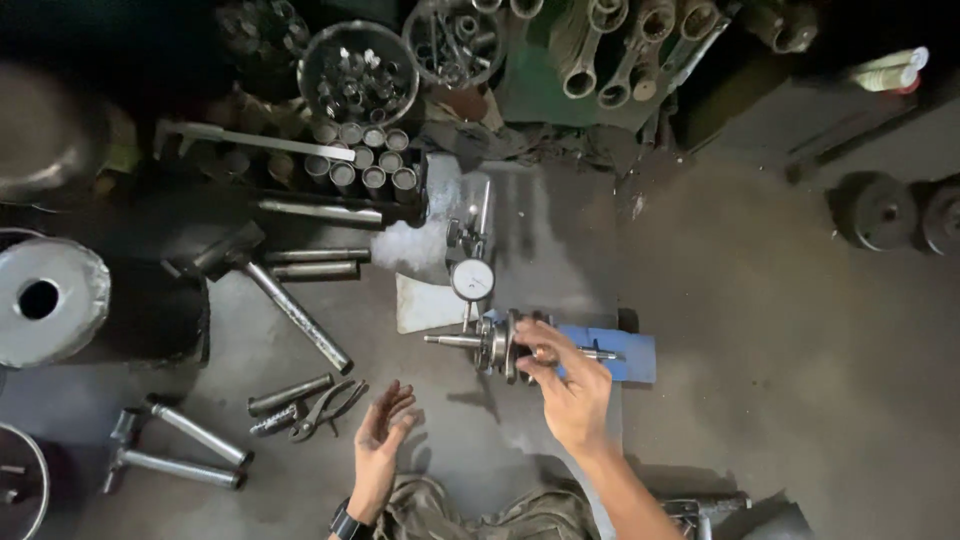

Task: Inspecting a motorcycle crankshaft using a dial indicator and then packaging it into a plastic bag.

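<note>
A steel crankshaft lies across a blue stand on the grey floor. My right hand reaches over it, fingers curled around its round web and right-hand shaft. A dial gauge with a white face stands just behind the crankshaft, its stem pointing down at it. My left hand hovers open above the floor at the lower middle, palm turned right, holding nothing. A dark watch band sits on that wrist.
Pliers and steel rods lie left of my left hand. A hammer rests further back. Bowls of small parts, several cylinders and connecting rods line the far edge. A round metal drum sits at left.
</note>
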